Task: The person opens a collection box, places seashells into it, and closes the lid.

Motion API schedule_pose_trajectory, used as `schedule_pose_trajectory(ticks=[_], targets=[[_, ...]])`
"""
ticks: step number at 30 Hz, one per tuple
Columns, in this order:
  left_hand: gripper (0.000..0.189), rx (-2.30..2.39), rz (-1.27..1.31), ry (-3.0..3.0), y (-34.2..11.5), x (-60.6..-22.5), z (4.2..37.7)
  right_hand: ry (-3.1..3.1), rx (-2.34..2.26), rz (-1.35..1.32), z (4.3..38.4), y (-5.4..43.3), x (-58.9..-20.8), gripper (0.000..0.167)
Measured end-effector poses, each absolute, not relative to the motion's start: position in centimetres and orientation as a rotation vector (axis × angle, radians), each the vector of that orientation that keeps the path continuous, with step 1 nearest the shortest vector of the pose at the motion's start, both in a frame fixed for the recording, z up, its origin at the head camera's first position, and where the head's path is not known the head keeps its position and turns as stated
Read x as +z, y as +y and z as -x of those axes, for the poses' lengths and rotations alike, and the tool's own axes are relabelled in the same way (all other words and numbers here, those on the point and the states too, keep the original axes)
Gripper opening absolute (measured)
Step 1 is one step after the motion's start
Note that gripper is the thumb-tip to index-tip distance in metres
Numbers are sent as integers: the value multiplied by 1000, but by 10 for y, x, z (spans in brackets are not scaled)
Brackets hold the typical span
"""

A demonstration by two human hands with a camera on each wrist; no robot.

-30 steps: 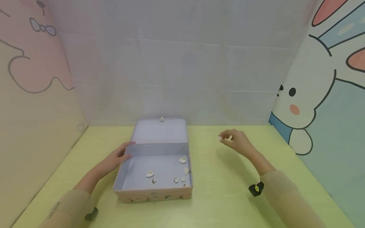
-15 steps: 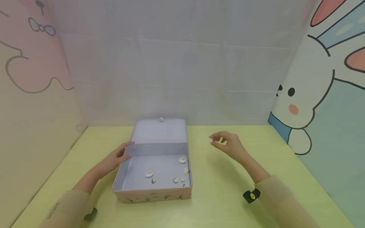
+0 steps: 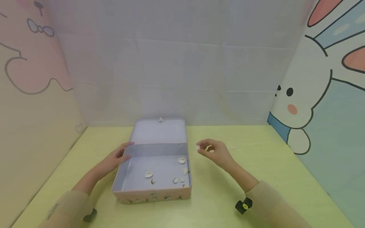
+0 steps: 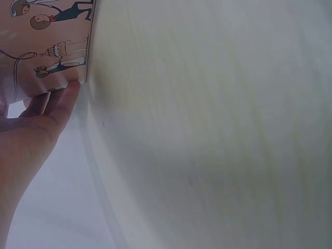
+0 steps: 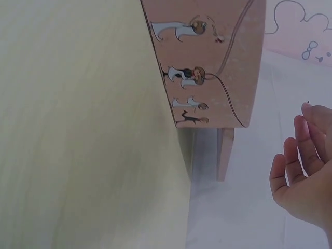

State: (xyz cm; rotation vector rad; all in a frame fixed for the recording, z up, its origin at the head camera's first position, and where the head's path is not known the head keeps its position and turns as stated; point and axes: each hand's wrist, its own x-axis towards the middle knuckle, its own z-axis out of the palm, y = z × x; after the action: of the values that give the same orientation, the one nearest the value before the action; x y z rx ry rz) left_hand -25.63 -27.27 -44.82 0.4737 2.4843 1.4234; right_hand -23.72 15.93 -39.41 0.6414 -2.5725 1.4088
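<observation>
An open tin box [image 3: 151, 194], pink outside and pale lilac inside, lies on the yellow table with its lid [image 3: 158, 131] folded back. Several small white seashells [image 3: 149, 174] are scattered on its floor. My left hand [image 3: 114, 158] grips the box at its back left corner, thumb over the rim and fingers round the outside. To the right of the box, above the table, my right hand [image 3: 216, 153] pinches a small white seashell [image 3: 198, 147] between thumb and fingertips. The right wrist view shows the other fingers [image 5: 293, 161] loosely curled; the held shell is hardly visible there.
A tiny white piece [image 3: 232, 148] lies on the table [image 3: 256, 164] behind my right hand. A pale cloth wall [image 3: 182, 63] stands at the back, with printed cartoon panels [image 3: 296, 104] at either side. A small lock [image 3: 161, 119] is on the lid's far edge.
My right hand has moved left and slightly nearer with the pinched seashell, coming close to the box's right wall. The tiny white piece on the table has come into view. My left hand stays put.
</observation>
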Motion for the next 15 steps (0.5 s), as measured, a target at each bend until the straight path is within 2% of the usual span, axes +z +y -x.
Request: schedule_pose_trajectory(ticks=[15], targets=[[57, 1447, -481, 2479, -270, -442, 252, -2578, 1462, -706, 227, 128, -421, 18]])
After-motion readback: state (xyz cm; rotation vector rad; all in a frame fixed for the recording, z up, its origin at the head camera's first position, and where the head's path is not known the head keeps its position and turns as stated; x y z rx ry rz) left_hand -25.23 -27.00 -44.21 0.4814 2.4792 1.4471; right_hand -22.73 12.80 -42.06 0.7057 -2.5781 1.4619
